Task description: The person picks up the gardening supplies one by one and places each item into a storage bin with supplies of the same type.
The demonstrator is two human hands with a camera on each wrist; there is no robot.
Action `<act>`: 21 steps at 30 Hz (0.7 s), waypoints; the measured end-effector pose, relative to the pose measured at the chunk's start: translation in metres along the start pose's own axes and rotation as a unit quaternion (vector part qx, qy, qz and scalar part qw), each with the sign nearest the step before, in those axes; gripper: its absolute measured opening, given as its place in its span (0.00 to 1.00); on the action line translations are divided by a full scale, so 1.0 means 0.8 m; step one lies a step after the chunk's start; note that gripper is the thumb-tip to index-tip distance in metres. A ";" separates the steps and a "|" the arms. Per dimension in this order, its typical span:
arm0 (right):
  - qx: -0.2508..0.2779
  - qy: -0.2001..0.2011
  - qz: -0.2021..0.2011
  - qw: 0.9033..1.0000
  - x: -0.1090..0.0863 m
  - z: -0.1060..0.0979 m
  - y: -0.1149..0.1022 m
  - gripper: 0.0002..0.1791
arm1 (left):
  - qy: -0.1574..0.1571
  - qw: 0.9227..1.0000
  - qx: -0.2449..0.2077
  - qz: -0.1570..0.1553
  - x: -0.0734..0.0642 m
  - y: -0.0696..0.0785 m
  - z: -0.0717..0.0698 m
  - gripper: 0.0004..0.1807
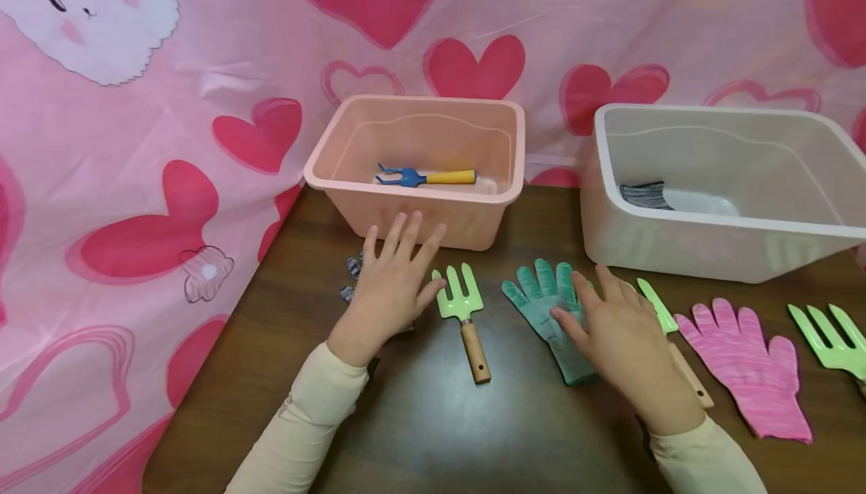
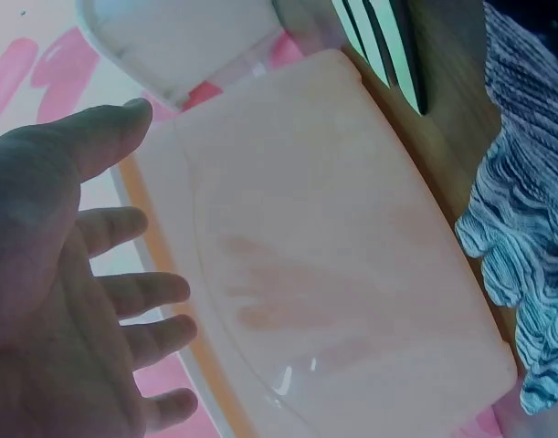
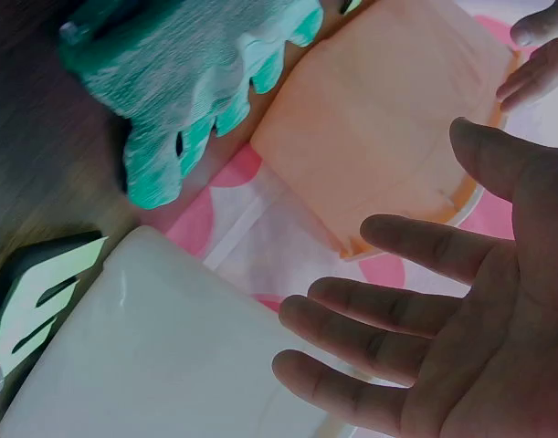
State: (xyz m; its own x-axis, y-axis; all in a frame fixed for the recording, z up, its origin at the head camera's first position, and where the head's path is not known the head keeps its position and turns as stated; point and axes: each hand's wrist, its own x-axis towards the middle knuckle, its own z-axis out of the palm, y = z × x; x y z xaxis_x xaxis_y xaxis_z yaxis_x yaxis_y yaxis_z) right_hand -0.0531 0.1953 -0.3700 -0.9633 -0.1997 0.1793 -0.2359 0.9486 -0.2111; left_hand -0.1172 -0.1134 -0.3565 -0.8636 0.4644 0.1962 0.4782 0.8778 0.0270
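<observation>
My left hand (image 1: 392, 291) hovers with fingers spread in front of the pink bin (image 1: 413, 216), above a grey-black knit glove (image 2: 525, 201) that it mostly hides in the head view. To its right lies a light-green hand fork (image 1: 463, 302) with a wooden handle. My right hand (image 1: 625, 343), fingers extended, is over the right side of a green knit glove (image 1: 541, 306); both palms hold nothing. Partly behind that hand lies another light-green tool (image 1: 655, 306), which looks like a fork in the right wrist view. Inside the pink bin sits a blue cultivator (image 1: 409, 177) with a yellow handle.
A white bin (image 1: 704, 246) stands at the back right with a grey knit glove (image 1: 646, 195), partly hidden, inside. On the brown table (image 1: 419, 434), a pink glove (image 1: 751, 374) and another green fork (image 1: 835, 343) lie at the right. A heart-patterned cloth (image 1: 264, 43) hangs behind.
</observation>
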 end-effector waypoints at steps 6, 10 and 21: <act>-0.004 -0.005 -0.008 1.000 0.003 -0.001 -0.011 0.35 | 0.007 1.000 -0.001 -0.004 -0.002 -0.008 -0.006 0.42; -0.004 -0.005 -0.023 1.000 0.006 -0.001 -0.019 0.33 | 0.020 1.000 0.002 -0.007 -0.004 -0.016 -0.008 0.40; 0.020 -0.002 -0.049 0.999 0.006 0.008 -0.034 0.29 | 0.008 0.999 -0.008 -0.042 -0.011 -0.047 -0.014 0.37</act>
State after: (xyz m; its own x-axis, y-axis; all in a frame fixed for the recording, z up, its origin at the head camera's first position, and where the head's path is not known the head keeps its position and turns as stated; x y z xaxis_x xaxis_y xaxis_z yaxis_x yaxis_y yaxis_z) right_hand -0.0518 0.1670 -0.3696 -0.9360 -0.2913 0.1974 -0.3332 0.9142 -0.2306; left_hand -0.1260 -0.1522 -0.3482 -0.8977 0.3880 0.2086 0.4075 0.9113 0.0588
